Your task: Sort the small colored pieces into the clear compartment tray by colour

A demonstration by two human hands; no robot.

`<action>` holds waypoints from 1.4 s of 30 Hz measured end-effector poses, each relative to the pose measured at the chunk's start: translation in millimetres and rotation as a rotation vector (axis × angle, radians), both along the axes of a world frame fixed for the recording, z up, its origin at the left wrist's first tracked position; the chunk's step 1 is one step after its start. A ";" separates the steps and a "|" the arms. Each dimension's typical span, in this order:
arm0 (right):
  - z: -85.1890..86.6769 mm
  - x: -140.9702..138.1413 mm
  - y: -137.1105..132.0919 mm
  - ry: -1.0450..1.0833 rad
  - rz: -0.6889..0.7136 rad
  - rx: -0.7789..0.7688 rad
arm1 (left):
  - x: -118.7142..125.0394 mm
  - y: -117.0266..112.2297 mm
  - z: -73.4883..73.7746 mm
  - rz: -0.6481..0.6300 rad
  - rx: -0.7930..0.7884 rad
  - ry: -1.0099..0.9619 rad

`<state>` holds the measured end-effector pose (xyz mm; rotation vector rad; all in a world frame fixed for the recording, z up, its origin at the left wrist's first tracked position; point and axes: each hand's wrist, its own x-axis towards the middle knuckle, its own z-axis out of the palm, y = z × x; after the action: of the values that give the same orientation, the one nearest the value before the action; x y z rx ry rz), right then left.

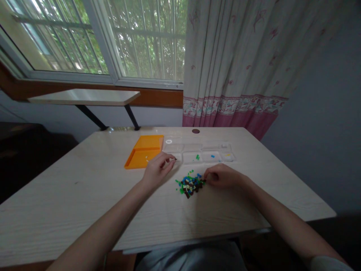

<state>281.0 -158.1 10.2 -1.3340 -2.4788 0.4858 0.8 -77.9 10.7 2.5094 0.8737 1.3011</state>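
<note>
Between the thumb and forefinger of my left hand point(158, 170) is a small dark brown toy brick point(175, 159), pinched over the lower left compartment of a clear plastic tray point(192, 151). My right hand point(225, 175) has its fingers curled together at the right edge of a pile of tiny bricks point(189, 184). What its fingertips hold, if anything, blends with the dark bricks there. Brown, blue, green and cream bricks make up the pile. In the clear tray lie a few green bricks point(197, 157), a blue brick point(213, 156) and a yellow piece point(228, 154), each in its own compartment.
An orange two-part tray point(143, 149) with small white pieces in it stands left of the clear tray. A raised shelf point(84, 96) is fixed at the table's back left. Behind the pale wooden table point(93, 195) hang a curtain point(225, 67) and a barred window.
</note>
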 end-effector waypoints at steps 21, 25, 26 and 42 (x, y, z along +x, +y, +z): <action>0.1 -5.9 1.7 0.180 -0.096 -0.159 | -6.7 20.9 -9.5 0.292 -0.131 0.166; -7.7 -14.0 5.5 0.425 -0.203 -0.279 | 0.4 9.5 -6.5 0.041 -0.108 0.177; -10.8 -16.9 6.2 0.490 -0.208 -0.312 | 3.9 4.6 -5.8 -0.037 -0.097 0.190; -21.0 -39.8 6.5 0.667 -0.123 -0.369 | 34.5 -31.7 -5.1 -0.344 -0.027 0.244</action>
<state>241.2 -151.6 -10.8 -1.1737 -1.8018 1.1781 35.3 -109.6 5.5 2.6815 0.4624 0.8848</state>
